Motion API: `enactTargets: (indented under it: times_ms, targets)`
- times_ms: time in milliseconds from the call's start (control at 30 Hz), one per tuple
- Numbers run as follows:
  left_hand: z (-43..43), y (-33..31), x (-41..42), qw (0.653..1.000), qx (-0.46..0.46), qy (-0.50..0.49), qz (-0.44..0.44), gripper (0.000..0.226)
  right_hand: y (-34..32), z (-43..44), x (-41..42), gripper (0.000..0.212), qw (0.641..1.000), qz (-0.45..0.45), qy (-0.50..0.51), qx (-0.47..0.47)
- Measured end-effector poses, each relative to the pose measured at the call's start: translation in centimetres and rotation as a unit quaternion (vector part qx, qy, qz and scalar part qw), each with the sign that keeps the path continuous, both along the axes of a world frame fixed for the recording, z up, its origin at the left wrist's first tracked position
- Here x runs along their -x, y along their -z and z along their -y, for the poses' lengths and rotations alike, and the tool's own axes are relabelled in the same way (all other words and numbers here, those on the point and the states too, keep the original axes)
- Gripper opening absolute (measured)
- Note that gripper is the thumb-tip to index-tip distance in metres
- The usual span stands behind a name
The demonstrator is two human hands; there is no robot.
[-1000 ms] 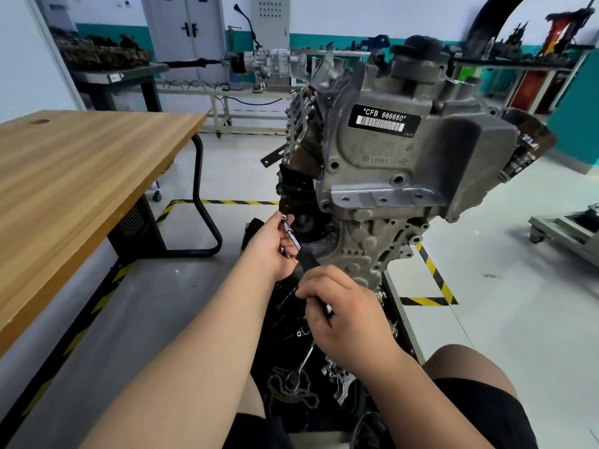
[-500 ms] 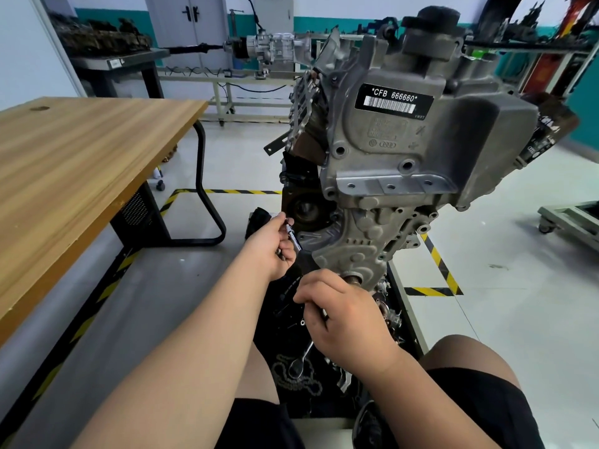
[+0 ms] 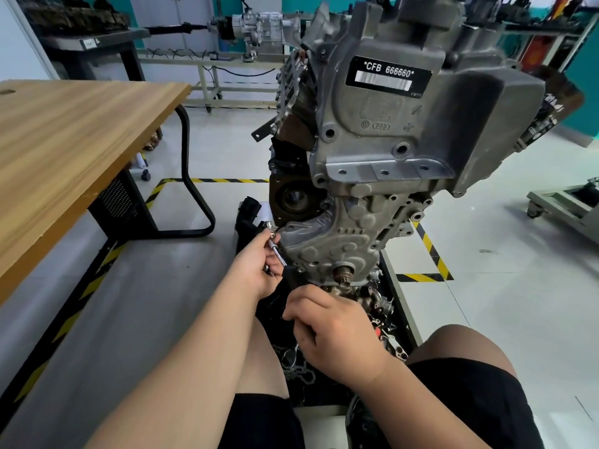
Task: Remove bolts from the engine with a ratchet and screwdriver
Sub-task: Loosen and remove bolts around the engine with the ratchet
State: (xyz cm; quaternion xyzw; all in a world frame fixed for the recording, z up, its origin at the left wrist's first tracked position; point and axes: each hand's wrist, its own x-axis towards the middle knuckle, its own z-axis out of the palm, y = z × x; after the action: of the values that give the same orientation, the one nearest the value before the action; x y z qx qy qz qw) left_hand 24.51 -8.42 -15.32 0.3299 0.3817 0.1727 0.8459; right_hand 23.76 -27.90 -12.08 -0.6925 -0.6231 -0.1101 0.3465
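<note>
- Right hand (image 3: 337, 332), frame centre, grips the screwdriver (image 3: 278, 254) handle.
- Left hand (image 3: 256, 270) pinches its shaft at the engine's (image 3: 389, 140) lower-left edge.

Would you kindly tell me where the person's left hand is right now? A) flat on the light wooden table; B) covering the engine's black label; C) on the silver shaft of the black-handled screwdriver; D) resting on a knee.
C: the left hand holds the silver shaft of the black-handled screwdriver at the lower cover of the grey cast-metal engine, while the right hand grips the handle.
</note>
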Motion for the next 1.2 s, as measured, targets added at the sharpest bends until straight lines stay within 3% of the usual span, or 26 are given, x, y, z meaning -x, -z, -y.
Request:
enactTargets:
  times_ms: [600,900,1200]
  targets:
    - [0.8,0.8,-1.7,0.996,0.074,-0.035,0.044,0.037,0.2,1.8,-0.7,0.017,1.0,-0.01,-0.005,-0.014]
    - [1.5,1.1,-1.5,0.992,-0.053,-0.034,-0.106,0.036,0.3,2.2,-0.9,0.016,1.0,-0.018,-0.005,-0.015]
    - [1.8,0.3,-1.9,0.991,-0.093,-0.004,-0.098,0.033,-0.1,2.4,-1.2,0.016,1.0,-0.026,-0.012,-0.009]
